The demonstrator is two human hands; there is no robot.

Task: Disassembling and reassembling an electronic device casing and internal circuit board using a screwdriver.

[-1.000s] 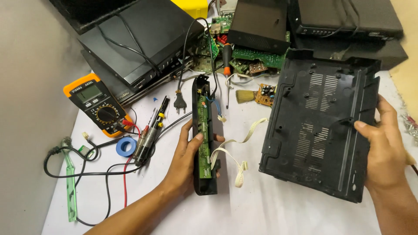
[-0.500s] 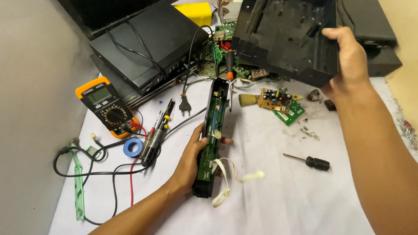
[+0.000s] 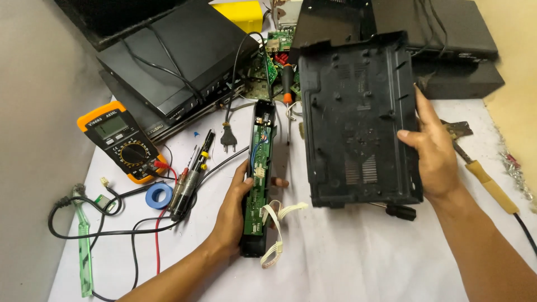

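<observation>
Left hand [image 3: 235, 215] is wrapped around a long black front panel [image 3: 258, 179], thumb on one edge and fingers [image 3: 278, 183] curling round the other, closed firmly on it. The panel stands on its edge on the white desk [image 3: 347, 263], its green circuit board facing up, and white ribbon cables [image 3: 278, 223] dangle from its lower half.

Right of the panel, the right hand [image 3: 433, 154] grips the side edge of a big black plastic casing [image 3: 361, 120], fingers closed on the rim and thumb pressed to the inner face. The casing is tilted up off the desk, its ribbed and vented inside turned toward the camera.

Left of the panel lies a black power plug [image 3: 229, 140], and further left an orange and black multimeter [image 3: 120, 141] with red and black leads running down. A blue tape roll [image 3: 159, 196] sits just below the multimeter, a green strip [image 3: 84, 246] beyond that.

Above the panel there's a screwdriver with an orange and black handle [image 3: 286, 89], loose green boards and stacked black set-top boxes [image 3: 179, 56]. Far right of the panel, past the casing, a soldering iron with a yellow handle [image 3: 489, 179] lies on the desk. A black screwdriver handle [image 3: 400, 211] peeks out under the casing's lower edge.
</observation>
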